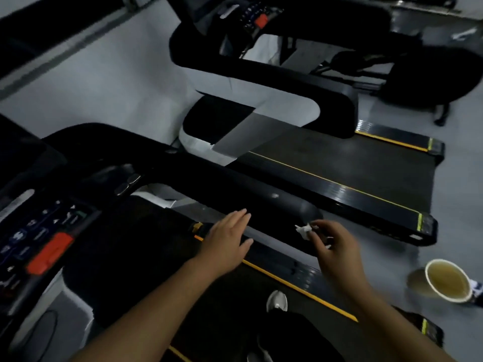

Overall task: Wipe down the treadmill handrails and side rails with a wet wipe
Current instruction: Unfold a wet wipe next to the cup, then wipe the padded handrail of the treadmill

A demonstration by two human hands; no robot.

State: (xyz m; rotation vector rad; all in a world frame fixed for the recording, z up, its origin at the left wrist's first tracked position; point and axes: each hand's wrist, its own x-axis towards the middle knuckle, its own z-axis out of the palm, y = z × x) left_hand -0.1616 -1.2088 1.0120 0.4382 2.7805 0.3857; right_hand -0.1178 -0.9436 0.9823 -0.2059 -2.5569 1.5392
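I'm only getting a scrap of the wet wipe (303, 230) poking out of the right hand (332, 244); the rest is buried in the fingers. The console (39, 231) at left runs off the frame, and I can't read its smeared button labels. At lower right, a blue-and-white object (477, 287) behind the paper cup (448, 280) is mostly hidden and cut by the edge.

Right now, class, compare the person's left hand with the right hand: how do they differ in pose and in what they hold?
The left hand has straight, spread fingers; the right hand has curled fingers. The left hand holds nothing; the right hand pinches a small white wet wipe. The left hand is farther up the black handrail; the right hand is at its rounded end. Both are bare and reach forward.
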